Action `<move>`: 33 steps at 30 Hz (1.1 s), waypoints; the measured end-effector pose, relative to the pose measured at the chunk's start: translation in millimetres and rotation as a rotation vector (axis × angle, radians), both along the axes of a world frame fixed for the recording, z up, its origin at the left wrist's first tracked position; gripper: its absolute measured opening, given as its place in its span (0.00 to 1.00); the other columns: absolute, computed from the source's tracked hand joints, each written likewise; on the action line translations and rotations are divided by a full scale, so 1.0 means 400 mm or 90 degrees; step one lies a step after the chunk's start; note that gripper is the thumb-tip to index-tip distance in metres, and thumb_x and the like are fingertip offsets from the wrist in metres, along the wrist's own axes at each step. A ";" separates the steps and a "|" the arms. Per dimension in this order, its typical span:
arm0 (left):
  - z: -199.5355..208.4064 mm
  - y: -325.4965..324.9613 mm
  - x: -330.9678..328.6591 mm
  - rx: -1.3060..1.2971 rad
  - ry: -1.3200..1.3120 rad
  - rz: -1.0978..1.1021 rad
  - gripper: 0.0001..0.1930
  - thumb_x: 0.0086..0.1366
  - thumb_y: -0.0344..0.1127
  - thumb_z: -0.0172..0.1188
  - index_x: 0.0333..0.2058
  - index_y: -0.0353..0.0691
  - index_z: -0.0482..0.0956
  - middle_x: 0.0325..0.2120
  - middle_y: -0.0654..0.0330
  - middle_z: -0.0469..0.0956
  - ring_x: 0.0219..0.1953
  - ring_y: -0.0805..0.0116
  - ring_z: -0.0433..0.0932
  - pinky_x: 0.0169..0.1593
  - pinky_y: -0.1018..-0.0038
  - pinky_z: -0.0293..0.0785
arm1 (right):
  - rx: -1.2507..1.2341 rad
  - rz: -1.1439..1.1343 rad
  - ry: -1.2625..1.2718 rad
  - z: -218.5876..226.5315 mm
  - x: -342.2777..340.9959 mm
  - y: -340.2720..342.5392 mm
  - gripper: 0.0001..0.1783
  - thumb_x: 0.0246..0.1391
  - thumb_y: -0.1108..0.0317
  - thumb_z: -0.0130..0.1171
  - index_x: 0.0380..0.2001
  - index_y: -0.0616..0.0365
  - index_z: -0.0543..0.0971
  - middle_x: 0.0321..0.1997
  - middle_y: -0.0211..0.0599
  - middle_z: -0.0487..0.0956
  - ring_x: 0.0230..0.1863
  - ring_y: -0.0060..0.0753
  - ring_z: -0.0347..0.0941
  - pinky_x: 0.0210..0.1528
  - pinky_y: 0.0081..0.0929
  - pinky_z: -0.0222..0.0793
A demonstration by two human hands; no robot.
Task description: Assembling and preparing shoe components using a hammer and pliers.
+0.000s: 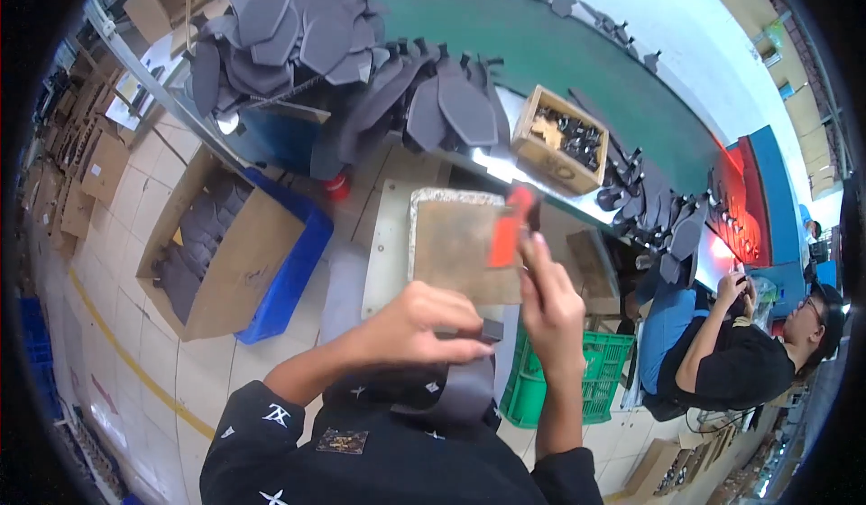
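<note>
Head view, a workshop seat facing a bench. Left hand [431, 323] pinched, thumb and fingers closed on a grey piece [462, 395]: a squared dark end pokes out at the fingertips, a broader curved part sits below the hand, against the dark shirt. (Both seem to belong to one piece, but the hand covers the join.) Right hand [553, 305] clenched round the grip of a red tool [503, 241], hammer-like by its outline — too blurred to be sure of the kind.

Key relation: the grey piece lies near the body, below and just right of the left hand's knuckles, and that hand is plainly the nearer. From the right hand it lies leftward and back toward the lap. Its squared end points right; the broad part trails down and left. The red part of the tool stands farther out, above the squared end and apart from it, its long axis running mostly away from the body with a slight rightward lean at the far end. My judgement: bringing the two together turns on that gap.

Beyond the left hand, a brown-topped slab [456, 243] with a pale, worn edge — the tool's red part overlaps its right side in view. Farther off, an open wooden box [552, 169] of small dark parts.
</note>
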State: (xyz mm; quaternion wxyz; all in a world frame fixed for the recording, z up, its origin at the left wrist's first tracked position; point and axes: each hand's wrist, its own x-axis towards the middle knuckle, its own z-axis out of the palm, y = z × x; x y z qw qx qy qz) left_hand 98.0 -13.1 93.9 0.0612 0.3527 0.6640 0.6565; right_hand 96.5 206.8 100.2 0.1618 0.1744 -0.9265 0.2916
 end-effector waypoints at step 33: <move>0.056 0.001 0.147 0.100 -0.594 -0.243 0.21 0.75 0.44 0.47 0.54 0.30 0.70 0.46 0.54 0.75 0.52 0.67 0.73 0.57 0.72 0.66 | -0.839 0.355 -0.471 -0.002 0.122 -0.122 0.32 0.62 0.40 0.51 0.39 0.65 0.78 0.38 0.40 0.78 0.39 0.34 0.70 0.51 0.36 0.67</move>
